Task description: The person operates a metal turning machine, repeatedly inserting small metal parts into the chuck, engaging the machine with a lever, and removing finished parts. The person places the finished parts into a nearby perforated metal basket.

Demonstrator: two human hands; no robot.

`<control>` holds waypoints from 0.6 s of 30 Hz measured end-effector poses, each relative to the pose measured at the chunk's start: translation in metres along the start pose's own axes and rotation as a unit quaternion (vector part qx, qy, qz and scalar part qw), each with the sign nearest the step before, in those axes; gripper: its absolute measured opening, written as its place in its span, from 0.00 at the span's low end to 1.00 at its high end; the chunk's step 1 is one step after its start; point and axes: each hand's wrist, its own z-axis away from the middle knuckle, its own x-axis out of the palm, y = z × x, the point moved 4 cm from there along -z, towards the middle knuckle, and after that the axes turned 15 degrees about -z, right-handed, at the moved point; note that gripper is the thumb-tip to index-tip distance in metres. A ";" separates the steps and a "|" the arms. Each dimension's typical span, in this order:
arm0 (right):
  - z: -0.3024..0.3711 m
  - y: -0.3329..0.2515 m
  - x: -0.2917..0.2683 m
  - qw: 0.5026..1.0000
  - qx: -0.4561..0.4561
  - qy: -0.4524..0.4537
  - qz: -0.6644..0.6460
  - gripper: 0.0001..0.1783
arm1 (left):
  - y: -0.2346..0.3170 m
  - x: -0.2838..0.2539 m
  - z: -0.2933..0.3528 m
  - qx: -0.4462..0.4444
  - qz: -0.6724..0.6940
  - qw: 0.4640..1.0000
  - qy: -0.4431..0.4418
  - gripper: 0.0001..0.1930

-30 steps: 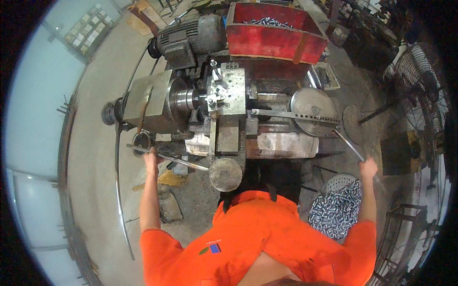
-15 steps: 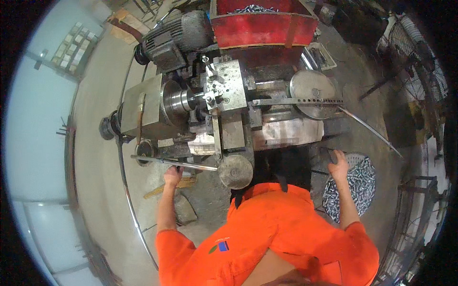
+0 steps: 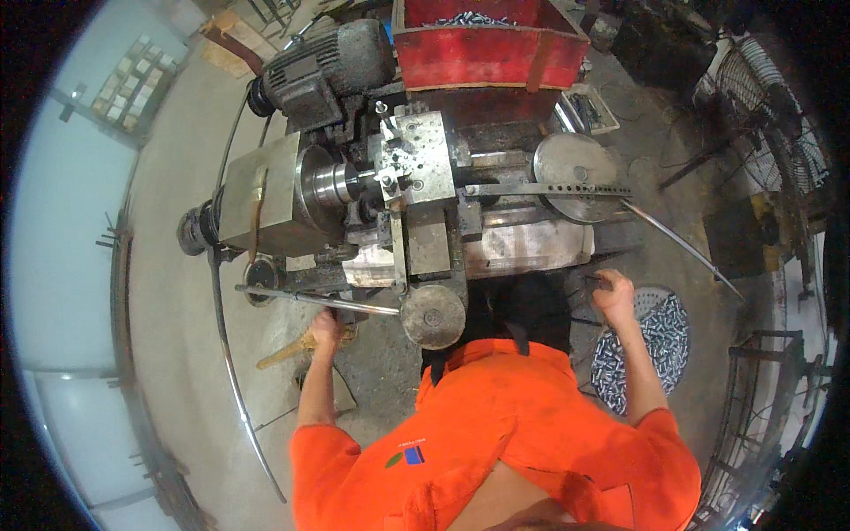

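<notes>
My left hand (image 3: 327, 328) is below the steel lever rod (image 3: 336, 303) at the machine's left front. Its fingers are curled at a dark part under the rod, and what they grip is hidden. My right hand (image 3: 614, 298) is closed beside the machine's right front, just above a round basket (image 3: 651, 299) of small shiny metal pieces (image 3: 666, 350). Whatever its fingers hold is too small or hidden to name. Between my hands stands the lathe-like machine, with a steel tool block (image 3: 420, 157), a chuck spindle (image 3: 335, 186) and two round discs (image 3: 433, 316) on its levers.
Behind the machine sits a red bin (image 3: 491, 60) with more metal pieces, beside an electric motor (image 3: 329, 66). A second lever rod (image 3: 682, 246) sticks out to the right. A brush (image 3: 258, 212) lies on the headstock. A fan (image 3: 770, 115) and a metal rack (image 3: 761, 389) stand at the right.
My right hand's fingers have curled in more tightly, and the hand has shifted slightly left. My left hand stays under the lever rod. The whole view has shifted a little.
</notes>
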 end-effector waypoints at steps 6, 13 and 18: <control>-0.058 -0.098 0.017 0.987 -0.148 -0.034 -0.047 0.18 | -0.013 0.019 0.011 -0.016 0.116 0.988 -0.098 0.24; -0.130 -0.292 0.110 0.867 -0.464 -0.123 -0.131 0.17 | -0.111 -0.108 0.051 0.006 0.336 0.941 0.033 0.18; -0.159 -0.366 0.209 0.884 -0.401 -0.238 0.034 0.15 | -0.212 -0.203 0.099 -0.084 0.281 0.927 0.236 0.17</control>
